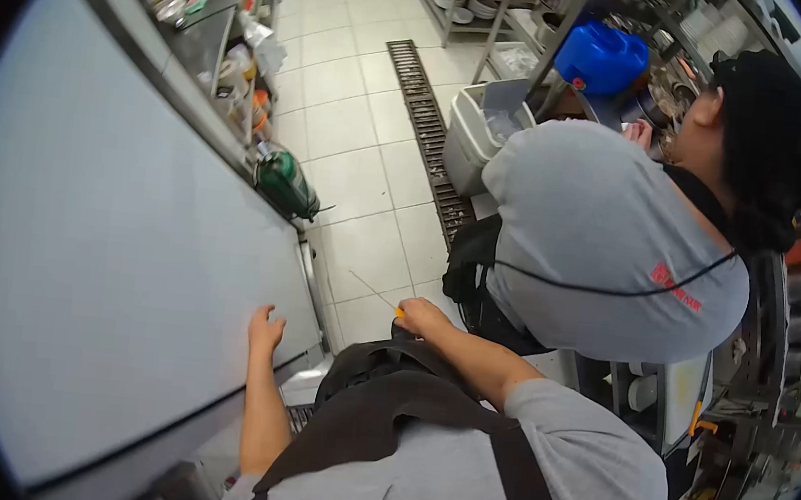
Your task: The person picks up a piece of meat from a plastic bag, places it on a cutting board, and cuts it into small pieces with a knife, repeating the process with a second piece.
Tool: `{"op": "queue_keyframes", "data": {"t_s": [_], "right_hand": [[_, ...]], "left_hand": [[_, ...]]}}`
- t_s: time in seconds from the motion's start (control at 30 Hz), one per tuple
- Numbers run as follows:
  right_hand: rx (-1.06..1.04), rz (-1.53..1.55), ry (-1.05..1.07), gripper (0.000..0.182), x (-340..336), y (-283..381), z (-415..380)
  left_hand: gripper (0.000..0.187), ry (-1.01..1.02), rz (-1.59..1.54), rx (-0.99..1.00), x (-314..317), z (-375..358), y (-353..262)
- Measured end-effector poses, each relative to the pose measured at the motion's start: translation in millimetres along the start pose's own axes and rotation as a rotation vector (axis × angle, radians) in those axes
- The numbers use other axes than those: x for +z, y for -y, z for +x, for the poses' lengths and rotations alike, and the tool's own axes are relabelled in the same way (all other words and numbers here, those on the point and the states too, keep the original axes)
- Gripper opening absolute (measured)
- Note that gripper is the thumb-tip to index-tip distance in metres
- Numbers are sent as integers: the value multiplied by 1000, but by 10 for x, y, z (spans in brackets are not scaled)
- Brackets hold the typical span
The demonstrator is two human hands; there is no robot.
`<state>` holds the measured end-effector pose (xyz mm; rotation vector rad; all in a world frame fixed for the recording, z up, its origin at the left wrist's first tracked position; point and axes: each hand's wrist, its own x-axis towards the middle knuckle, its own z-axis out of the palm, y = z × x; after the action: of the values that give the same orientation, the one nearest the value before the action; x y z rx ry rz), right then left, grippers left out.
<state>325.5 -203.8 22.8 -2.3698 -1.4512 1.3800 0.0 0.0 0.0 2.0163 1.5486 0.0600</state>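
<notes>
The right hand [421, 318] is closed around the yellow handle of a thin tool [399, 314], its fingers wrapped with no gap to see; the slim shaft points forward and to the left, above the tiled floor [357, 149]. The tool is in front of the wearer's dark apron [329, 446], near its top edge. The left hand [265, 330] is well apart from it, fingers spread a little and loosely curled, with nothing seen in the grasp; it shows against the lower right part of a large white door [122, 242], and whether it touches the surface I cannot tell. Beyond the door's far edge, a green bundle [284, 181] sits by a counter [203, 48]. A drain grate [428, 123] runs along the floor, with a pale bin [470, 151] beside it. To the right, a co-worker [612, 251] in a grey shirt and black cap faces shelving, near a blue jug [600, 59].
</notes>
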Motion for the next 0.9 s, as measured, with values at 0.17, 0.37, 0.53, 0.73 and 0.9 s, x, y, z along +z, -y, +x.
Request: {"op": "queue_keyframes", "data": {"t_s": [0.17, 0.37, 0.53, 0.73, 0.9], "right_hand": [[83, 153, 12, 30, -1168, 62, 570], [86, 85, -175, 25, -1690, 437, 1545], [110, 130, -286, 26, -2090, 196, 2090], [189, 163, -397, 24, -2459, -542, 2500], [494, 259, -261, 27, -2826, -1306, 3170]], "left_hand": [[46, 37, 55, -256, 468, 650, -551], [56, 578, 162, -764, 273, 2291, -743], [44, 609, 59, -582, 219, 3428, -743], [47, 333, -314, -343, -227, 4730, -1751], [62, 249, -28, -80, -193, 5814, -2310]]}}
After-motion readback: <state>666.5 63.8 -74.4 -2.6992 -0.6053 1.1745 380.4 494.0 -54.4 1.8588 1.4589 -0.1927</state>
